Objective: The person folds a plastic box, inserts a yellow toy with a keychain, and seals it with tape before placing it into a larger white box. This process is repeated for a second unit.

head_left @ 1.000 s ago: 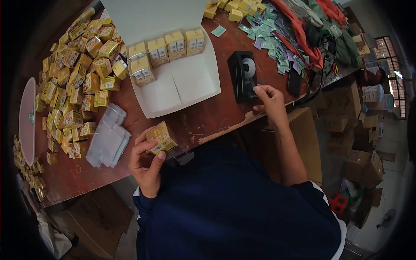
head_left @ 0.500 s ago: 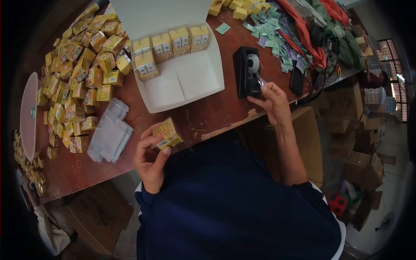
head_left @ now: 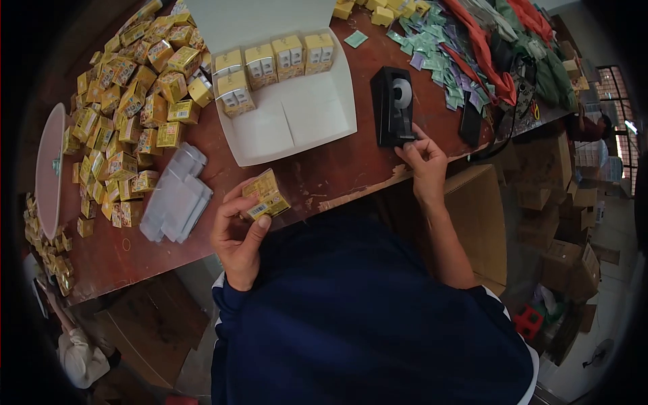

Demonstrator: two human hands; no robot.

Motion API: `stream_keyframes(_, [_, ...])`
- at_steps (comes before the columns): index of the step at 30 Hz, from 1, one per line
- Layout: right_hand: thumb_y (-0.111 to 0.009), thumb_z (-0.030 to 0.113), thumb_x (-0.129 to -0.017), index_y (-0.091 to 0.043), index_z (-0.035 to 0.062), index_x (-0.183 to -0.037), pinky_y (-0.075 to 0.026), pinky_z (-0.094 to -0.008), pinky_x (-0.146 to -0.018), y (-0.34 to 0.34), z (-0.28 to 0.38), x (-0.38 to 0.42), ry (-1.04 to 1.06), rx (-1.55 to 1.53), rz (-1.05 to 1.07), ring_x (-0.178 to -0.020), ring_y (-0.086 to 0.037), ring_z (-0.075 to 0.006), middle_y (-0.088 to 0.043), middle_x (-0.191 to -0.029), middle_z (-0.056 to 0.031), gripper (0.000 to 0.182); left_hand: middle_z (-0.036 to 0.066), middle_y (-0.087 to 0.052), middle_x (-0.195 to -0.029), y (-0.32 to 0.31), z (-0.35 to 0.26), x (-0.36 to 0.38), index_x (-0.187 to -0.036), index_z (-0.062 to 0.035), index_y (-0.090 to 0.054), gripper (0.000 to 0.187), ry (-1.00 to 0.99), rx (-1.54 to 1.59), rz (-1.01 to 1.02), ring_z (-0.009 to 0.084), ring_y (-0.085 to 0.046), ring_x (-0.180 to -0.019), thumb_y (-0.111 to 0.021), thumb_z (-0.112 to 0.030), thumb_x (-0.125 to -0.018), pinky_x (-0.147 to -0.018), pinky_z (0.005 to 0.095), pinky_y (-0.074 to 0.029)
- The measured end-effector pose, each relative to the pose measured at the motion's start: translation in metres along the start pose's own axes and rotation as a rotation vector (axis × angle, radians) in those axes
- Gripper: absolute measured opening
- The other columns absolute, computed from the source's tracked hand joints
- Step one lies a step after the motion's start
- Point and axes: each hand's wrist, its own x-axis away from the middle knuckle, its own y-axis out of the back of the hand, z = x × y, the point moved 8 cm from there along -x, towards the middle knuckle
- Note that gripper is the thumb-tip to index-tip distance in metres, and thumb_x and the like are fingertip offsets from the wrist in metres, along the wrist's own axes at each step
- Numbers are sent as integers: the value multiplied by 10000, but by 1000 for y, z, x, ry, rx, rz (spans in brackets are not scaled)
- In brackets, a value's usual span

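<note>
My left hand (head_left: 236, 236) holds a small yellow printed box (head_left: 267, 194) between thumb and fingers, just over the table's front edge. The box's barcode side faces up. My right hand (head_left: 426, 162) is closed in a pinch at the front end of a black tape dispenser (head_left: 385, 111), by its cutting edge. A roll of clear tape (head_left: 403, 93) sits in the dispenser; the tape's end at my fingertips is mostly hidden. Ahead of my left hand stands an open white carton (head_left: 304, 125), with several yellow boxes (head_left: 260, 64) lined up along its back and left side.
A large heap of yellow boxes (head_left: 128, 115) covers the table's left side, near clear plastic trays (head_left: 177, 199). Green and purple sachets (head_left: 435, 57), a dark phone-like slab (head_left: 472, 121) and cloth lie at the right. Cardboard boxes (head_left: 476, 223) stand below the edge. Another person (head_left: 79, 354) is at lower left.
My right hand has moved from beside the tape roll down to the dispenser's cutting edge, fingers drawn closer together. The left hand still holds the yellow box, and the view has shifted slightly.
</note>
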Motion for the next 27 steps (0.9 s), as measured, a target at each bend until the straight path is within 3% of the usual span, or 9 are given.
stream_keyframes(2, [-673, 33, -914, -628, -54, -858, -562, -296, -854, 21, -12, -1, 70, 249, -49, -1280, -538, -259, -477, -1415, -256, 113, 220, -505, -1376, 0, -5, -3, -1140, -14, -602, 295, -53, 10, 10, 281, -524, -1266, -690, 36, -862, -1063, 382, -417])
stream_keyframes(4, [-662, 43, -933, -635, -36, -944, -519, -252, -843, -13, 48, 21, 229, 593, 15, -1062, -628, -160, -558, -1315, -152, 84, 209, -503, -1374, -2, -14, -4, -1133, 0, -608, 299, -76, -27, 4, 278, -526, -1262, -673, 77, -851, -1058, 377, -424])
stream_keyframes(5, [-650, 23, -932, -639, -27, -1005, -498, -229, -774, -20, 61, 24, 236, 685, 17, -908, -633, -108, -626, -1159, -100, 89, 195, -511, -1357, -6, -22, -6, -1126, 3, -625, 306, -112, -50, 7, 273, -530, -1255, -671, 99, -840, -1040, 363, -439])
stream_keyframes(7, [-642, 5, -929, -636, -27, -1002, -500, -225, -730, -55, 89, 35, 328, 437, 135, -804, -631, -96, -652, -992, -76, 80, 182, -507, -1347, -9, -28, -5, -1127, 1, -642, 317, -127, -126, 15, 265, -528, -1252, -683, 104, -829, -1022, 347, -452])
stream_keyframes(8, [-634, -5, -930, -632, -24, -991, -512, -232, -695, -83, 98, 44, 216, 306, 263, -746, -634, -105, -660, -905, -76, 64, 181, -498, -1338, -12, -30, -6, -1119, -19, -665, 321, -145, -143, 9, 267, -538, -1241, -698, 92, -820, -1015, 345, -460])
stream_keyframes(12, [-628, -2, -934, -600, -25, -1145, -537, -249, -674, -167, 104, 71, 72, 50, 569, -700, -638, -127, -654, -858, -84, 214, 191, -485, -1339, -22, -49, -9, -1102, -26, -678, 318, -276, -457, 35, 292, -569, -1214, -708, 94, -809, -999, 357, -479])
stream_keyframes(14, [-641, -5, -930, -509, 9, -1352, -555, -243, -676, -195, 88, 81, -172, -91, 712, -729, -656, -124, -670, -875, -81, 443, 209, -494, -1325, -24, -62, -6, -1086, -33, -687, 326, -373, -508, -6, 328, -605, -1178, -719, 100, -790, -960, 375, -514])
stream_keyframes(17, [-645, 26, -938, -360, 58, -1490, -560, -243, -681, -209, 72, 85, -336, -210, 752, -727, -652, -121, -662, -861, -80, 622, 223, -498, -1316, -24, -64, -2, -1082, -40, -690, 342, -423, -581, -29, 361, -626, -1152, -726, 108, -777, -926, 392, -543])
stream_keyframes(27, [-650, 118, -943, -343, 54, -1494, -557, -240, -657, -208, 66, 83, -491, -84, 786, -695, -629, -113, -644, -836, -67, 633, 227, -535, -1278, -33, -70, 9, -1055, -110, -726, 459, -683, -894, -3, 399, -638, -1116, -746, 123, -660, -918, 418, -566])
